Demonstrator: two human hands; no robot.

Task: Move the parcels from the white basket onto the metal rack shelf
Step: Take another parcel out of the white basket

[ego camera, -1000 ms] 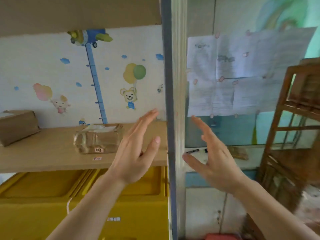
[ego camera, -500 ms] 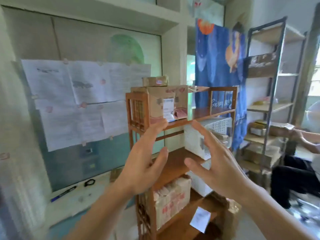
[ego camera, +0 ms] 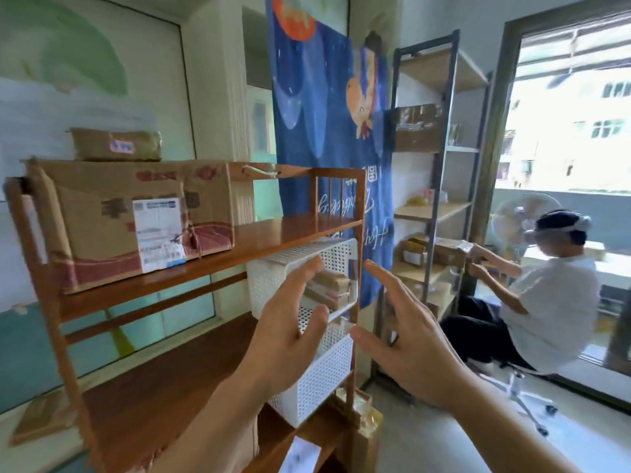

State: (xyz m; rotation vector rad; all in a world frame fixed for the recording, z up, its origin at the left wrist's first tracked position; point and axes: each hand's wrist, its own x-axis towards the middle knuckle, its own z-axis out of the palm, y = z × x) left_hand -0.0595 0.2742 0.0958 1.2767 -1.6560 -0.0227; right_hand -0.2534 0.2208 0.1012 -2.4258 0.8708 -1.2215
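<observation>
Two white perforated baskets sit stacked on the wooden rack's middle shelf; the upper white basket (ego camera: 269, 281) holds brown parcels (ego camera: 333, 285), partly hidden by my fingers. The lower basket (ego camera: 321, 380) stands beneath it. My left hand (ego camera: 290, 331) is raised in front of the baskets, fingers spread, holding nothing. My right hand (ego camera: 406, 339) hovers just right of the baskets, also spread and empty. A metal rack (ego camera: 440, 138) with wooden shelves stands farther back on the right, carrying some boxes.
The wooden rack (ego camera: 191, 254) carries a large cardboard box (ego camera: 129, 220) with a smaller parcel (ego camera: 116, 145) on top. A blue banner (ego camera: 324, 131) hangs behind it. A person in a white shirt (ego camera: 546, 302) sits on a chair by the window.
My view has swung right, from the yellow-bin shelf past the papered wall to the wooden rack. The white baskets are now close in front of both raised, empty hands.
</observation>
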